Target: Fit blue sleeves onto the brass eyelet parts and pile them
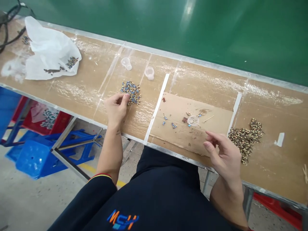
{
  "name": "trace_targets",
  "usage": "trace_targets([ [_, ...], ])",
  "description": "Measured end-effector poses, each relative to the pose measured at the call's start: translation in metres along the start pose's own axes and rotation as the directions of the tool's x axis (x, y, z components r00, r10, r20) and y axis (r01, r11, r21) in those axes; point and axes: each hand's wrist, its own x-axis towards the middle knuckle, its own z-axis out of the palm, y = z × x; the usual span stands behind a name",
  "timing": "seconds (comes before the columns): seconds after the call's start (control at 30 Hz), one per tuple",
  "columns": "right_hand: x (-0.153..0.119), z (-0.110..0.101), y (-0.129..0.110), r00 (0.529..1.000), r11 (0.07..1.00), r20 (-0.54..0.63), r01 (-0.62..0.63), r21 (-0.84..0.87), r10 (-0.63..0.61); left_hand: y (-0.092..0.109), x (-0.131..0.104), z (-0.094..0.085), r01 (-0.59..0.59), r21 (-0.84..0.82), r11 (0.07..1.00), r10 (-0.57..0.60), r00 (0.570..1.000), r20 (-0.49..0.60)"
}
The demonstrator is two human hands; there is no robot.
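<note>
My left hand is at the near left edge of a pile of small blue-and-gold pieces. Its thumb and forefinger are pinched together, and whatever they may hold is too small to make out. Over the right side of a brown cardboard sheet hovers my right hand, its thumb and fingers apart with nothing visible between them. On the sheet lie a small clear cup, a thin stick and a few loose blue pieces. A pile of brown-and-gold pieces sits beyond my right hand.
Two small translucent cups stand behind the blue pile. A white sheet with dark pieces lies at the far left, near black cables. White tape strips flank the cardboard. Below the table are blue and red bins.
</note>
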Motion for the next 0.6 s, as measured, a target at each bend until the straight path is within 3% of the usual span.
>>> trace_targets([
  [0.3,0.005,0.0,-0.002,1.0,1.0,-0.009,0.0,0.01,0.0,-0.007,0.011,-0.011,-0.03,-0.021,0.999,0.028,0.996,-0.081],
  [0.43,0.004,0.0,0.005,0.996,0.998,-0.09,-0.029,-0.047,0.024,0.007,-0.012,-0.018,-0.102,-0.052,0.993,0.094,0.986,-0.137],
  [0.53,0.005,-0.001,0.012,0.99,0.993,-0.138,-0.055,-0.103,0.041,0.023,-0.042,-0.013,-0.219,-0.09,0.972,0.22,0.976,0.0],
  [0.6,0.008,0.0,0.016,0.986,0.989,-0.157,-0.07,-0.128,0.049,0.035,-0.058,-0.005,-0.335,-0.13,0.933,0.353,0.922,0.158],
])
